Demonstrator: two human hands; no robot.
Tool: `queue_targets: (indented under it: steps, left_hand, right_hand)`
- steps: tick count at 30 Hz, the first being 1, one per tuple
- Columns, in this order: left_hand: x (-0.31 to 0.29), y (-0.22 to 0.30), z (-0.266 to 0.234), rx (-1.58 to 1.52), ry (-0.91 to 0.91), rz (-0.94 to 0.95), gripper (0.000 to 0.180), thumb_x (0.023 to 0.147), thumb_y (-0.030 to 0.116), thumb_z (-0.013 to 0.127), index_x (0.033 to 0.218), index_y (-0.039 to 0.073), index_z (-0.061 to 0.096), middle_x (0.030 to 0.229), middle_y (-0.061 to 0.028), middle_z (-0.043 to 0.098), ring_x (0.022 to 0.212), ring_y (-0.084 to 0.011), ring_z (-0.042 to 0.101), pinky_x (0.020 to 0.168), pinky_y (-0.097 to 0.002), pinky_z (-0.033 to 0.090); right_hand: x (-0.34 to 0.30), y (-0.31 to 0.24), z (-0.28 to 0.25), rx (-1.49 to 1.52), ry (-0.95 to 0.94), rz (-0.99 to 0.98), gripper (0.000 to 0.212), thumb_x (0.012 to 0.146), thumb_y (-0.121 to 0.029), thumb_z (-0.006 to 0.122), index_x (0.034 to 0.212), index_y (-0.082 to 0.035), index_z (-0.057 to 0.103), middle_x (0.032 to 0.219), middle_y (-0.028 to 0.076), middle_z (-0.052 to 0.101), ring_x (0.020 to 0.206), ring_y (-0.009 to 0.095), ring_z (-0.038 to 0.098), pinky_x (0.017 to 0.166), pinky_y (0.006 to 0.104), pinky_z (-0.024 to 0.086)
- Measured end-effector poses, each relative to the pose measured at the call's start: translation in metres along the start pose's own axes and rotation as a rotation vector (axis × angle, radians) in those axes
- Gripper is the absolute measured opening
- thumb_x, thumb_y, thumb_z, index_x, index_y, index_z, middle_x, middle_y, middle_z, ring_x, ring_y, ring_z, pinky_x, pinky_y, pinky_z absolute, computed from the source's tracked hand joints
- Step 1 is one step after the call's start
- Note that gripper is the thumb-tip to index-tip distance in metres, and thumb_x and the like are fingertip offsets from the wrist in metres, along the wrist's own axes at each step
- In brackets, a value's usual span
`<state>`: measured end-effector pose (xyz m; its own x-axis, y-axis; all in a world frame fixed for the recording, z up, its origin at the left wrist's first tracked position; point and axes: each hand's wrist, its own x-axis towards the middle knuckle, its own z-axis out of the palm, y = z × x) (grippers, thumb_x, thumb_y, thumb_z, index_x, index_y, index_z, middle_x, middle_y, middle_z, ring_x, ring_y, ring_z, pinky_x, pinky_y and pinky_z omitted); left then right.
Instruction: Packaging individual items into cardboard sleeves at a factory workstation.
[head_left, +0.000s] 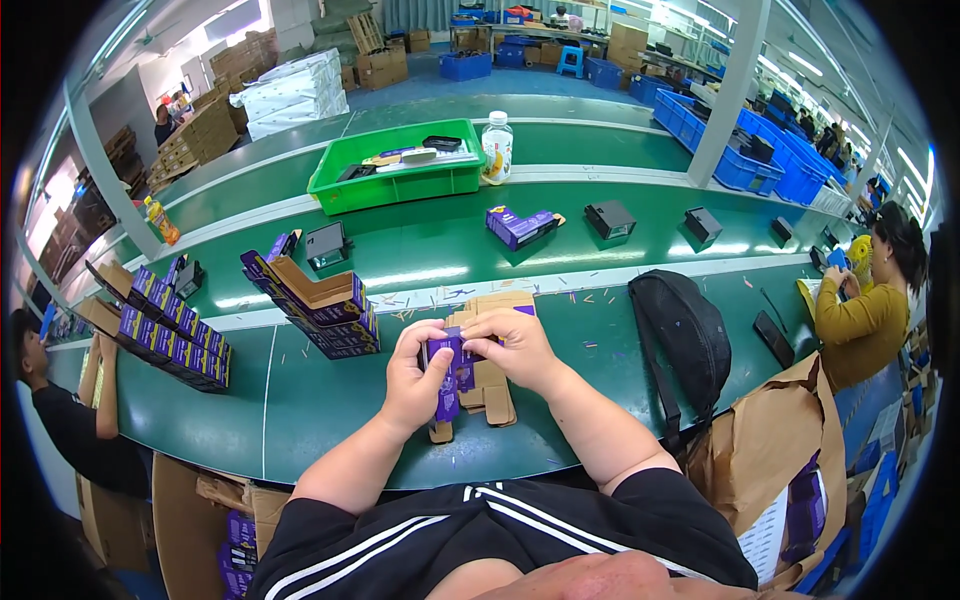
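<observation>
Both my hands are together over the green table, at a small purple carton (446,385). My left hand (410,382) wraps its fingers and thumb round the carton's side and holds it upright. At the carton's top end, my right hand (515,345) pinches with fingers and thumb; exactly which flap it grips is hidden. Under and behind the carton lies a loose pile of flattened brown-and-purple cartons (490,392). To the left of my hands stands an open purple display box (335,315), stacked on others like it.
More stacked purple boxes (175,345) stand further left. A black bag (685,345) and a phone (773,338) lie to the right. Behind are a conveyor with black devices (610,220), a green bin (400,185) and a bottle (497,148). People work at both sides.
</observation>
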<state>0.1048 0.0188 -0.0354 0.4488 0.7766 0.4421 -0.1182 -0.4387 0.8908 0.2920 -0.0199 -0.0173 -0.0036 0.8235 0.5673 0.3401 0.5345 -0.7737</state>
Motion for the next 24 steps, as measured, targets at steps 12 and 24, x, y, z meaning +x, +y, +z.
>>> queue_targets:
  steps: [12,24]
  left_hand:
    - [-0.005,0.010,0.010,-0.193,0.116,-0.116,0.024,0.085,0.008,0.059,0.109,0.005,0.054,0.121,-0.0146,0.051,0.108,-0.0278,0.050,0.095,-0.0356,0.040]
    - [0.004,0.007,-0.001,-0.079,-0.103,-0.032,0.030,0.093,0.018,0.051,0.119,0.004,0.049,0.130,-0.0153,0.044,0.098,-0.0246,0.057,0.084,-0.0320,0.046]
  right_hand:
    - [-0.001,-0.005,0.003,0.069,0.021,0.086,0.010,0.075,0.001,0.071,0.085,-0.003,0.070,0.081,0.005,0.068,0.068,0.013,0.058,0.062,0.0225,0.046]
    - [0.008,0.010,-0.041,0.311,-0.287,0.474,0.013,0.086,-0.015,0.065,0.094,-0.006,0.060,0.080,0.002,0.061,0.068,0.008,0.055,0.061,0.0194,0.043]
